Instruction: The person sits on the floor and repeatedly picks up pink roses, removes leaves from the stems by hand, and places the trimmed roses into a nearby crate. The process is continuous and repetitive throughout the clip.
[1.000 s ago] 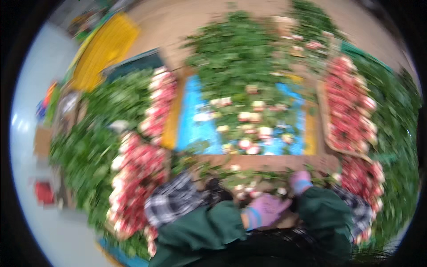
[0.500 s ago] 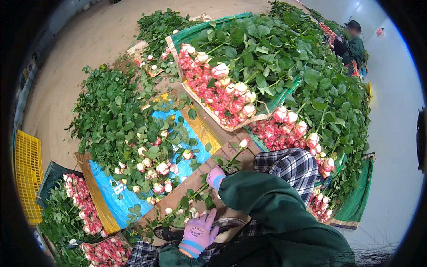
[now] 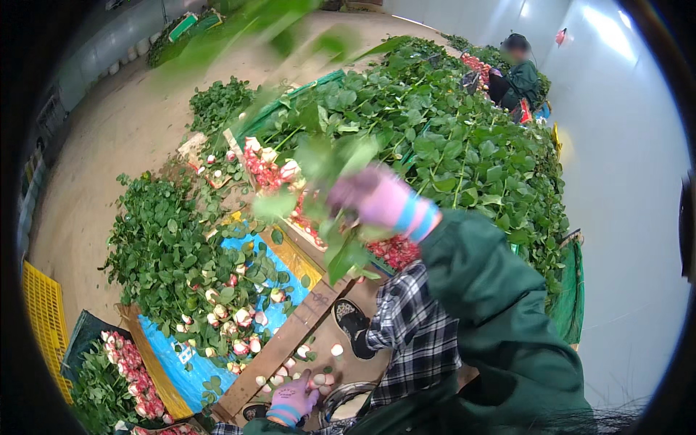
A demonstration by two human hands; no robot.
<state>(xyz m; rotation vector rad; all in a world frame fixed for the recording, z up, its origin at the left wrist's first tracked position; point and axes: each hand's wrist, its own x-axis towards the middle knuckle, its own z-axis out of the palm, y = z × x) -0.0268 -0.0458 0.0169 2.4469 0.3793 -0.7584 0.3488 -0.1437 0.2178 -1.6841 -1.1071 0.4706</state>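
Note:
My right hand (image 3: pixel 377 199), in a pink glove with blue cuff bands, is raised in front of me, smeared by motion. Its fingers are closed around a leafy rose stem (image 3: pixel 345 255); blurred leaves fan out above and below the grip, and I cannot make out its bloom. Low down, my gloved left hand (image 3: pixel 293 400) has its fingers apart and holds nothing, beside loose pale petals (image 3: pixel 319 380) on the floor. Behind the raised hand, cut pink-and-white roses (image 3: pixel 264 170) lie in a bundle, partly covered by the blurred leaves.
A pile of leafy roses (image 3: pixel 163 254) lies on a blue and yellow sheet (image 3: pixel 170 357) to the left, edged by a wooden board (image 3: pixel 286 333). A yellow crate (image 3: pixel 47 319) stands far left. Many stems (image 3: pixel 471 159) fill the right; a person (image 3: pixel 520 76) sits beyond.
My right hand has risen from beside my knee, carrying the rose stem up and away. My left hand has shifted a little left and down. The view has turned.

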